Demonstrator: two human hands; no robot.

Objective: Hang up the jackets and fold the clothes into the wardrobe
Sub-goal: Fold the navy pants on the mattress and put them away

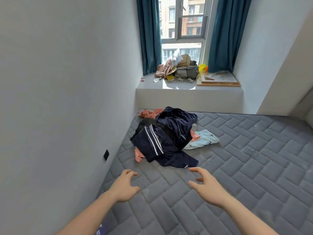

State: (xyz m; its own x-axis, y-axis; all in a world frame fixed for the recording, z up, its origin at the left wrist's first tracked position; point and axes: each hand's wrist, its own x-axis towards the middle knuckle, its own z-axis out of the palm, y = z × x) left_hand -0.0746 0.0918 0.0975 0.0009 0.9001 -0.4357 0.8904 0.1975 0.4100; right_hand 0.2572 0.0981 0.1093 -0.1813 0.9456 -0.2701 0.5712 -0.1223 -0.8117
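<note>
1. Pile of clothes (166, 134): heaped on the far left part of the mattress (237, 167), near the wall. Includes a navy jacket with white stripes (155, 143), a dark blue fleecy garment (177, 122), a salmon-pink garment (149, 113) and a pale blue cloth (204, 139).
2. Left hand (124, 187): over the mattress, just short of the pile, fingers loosely spread, holding nothing.
3. Right hand (205, 184): likewise released, fingers spread, near the jacket's hem.
4. Window ledge (186, 92): beyond the mattress, carrying a clutter of bags and boxes (181, 68) and flat boards (219, 79).
5. Teal curtains (149, 34): flanking the window.
</note>
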